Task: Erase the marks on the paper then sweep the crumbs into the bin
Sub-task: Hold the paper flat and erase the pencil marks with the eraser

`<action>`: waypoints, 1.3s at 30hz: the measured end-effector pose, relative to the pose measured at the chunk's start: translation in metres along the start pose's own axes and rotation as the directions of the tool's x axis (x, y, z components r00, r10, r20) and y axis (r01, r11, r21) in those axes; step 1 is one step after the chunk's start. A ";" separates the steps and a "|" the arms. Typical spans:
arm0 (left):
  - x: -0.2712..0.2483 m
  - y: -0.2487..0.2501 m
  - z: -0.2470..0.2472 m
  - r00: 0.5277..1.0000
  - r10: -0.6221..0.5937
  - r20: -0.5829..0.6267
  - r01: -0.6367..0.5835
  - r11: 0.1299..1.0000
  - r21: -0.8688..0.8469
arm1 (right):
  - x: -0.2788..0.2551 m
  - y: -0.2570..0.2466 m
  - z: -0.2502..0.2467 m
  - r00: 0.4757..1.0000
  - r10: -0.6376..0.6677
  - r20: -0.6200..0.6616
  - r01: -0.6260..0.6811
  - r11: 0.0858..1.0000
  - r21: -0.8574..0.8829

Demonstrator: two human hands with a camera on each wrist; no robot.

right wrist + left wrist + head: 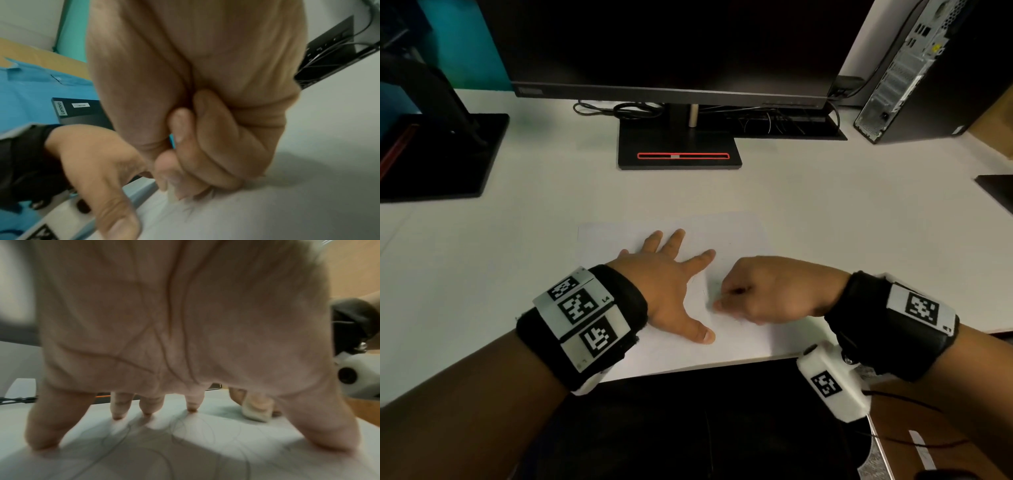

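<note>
Right hand [767,291]: fingers curled tight, pinching a small off-white eraser [257,410] between thumb and fingertips [180,186]. Eraser's lower edge touches the paper [739,236]. In the head view the eraser is hidden inside the fist; it shows only in the wrist views, blurred.

Left hand [671,284]: fingers straight and splayed wide, all five tips pressed flat on the paper, palm arched off the sheet in the left wrist view. Its thumb tip sits just beside the right hand's fingertips, on the near side; its index finger points past them on the far side. Eraser works in the gap between that thumb and index.

Pencil marks [127,439]: faint looping grey lines on the paper under and in front of the left fingers, more short strokes right at the eraser tip. Crumbs: cannot tell, too small or blurred.

The paper is a white sheet, lying flat under both hands, near edge close to the desk's front edge. White desk [517,240] all round it.

Further out, beyond the left fingertips: the black monitor base [679,150] with a red-outlined slot, monitor [674,44] above it, cables behind. Far right of the right hand: PC tower [914,75]. Far left: a second black stand [438,154].

Both wrists carry black bands with white fiducial-tag blocks [582,315].
</note>
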State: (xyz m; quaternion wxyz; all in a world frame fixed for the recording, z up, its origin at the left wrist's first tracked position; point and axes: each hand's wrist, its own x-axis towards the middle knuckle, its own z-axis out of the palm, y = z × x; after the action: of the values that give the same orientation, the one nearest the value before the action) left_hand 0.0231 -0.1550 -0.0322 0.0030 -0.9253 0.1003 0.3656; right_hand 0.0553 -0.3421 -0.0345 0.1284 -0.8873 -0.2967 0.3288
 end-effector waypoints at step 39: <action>-0.001 -0.001 0.000 1.000 0.002 0.022 -0.003 0.999 0.049 | -0.008 0.010 -0.001 0.997 -0.068 -0.024 0.067 0.997 -0.042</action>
State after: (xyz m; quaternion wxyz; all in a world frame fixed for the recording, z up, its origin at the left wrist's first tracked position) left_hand 0.0227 -0.1535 -0.0310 0.0262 -0.9208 0.1105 0.3731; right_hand 0.0556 -0.3550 -0.0338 0.1247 -0.8833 -0.3317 0.3069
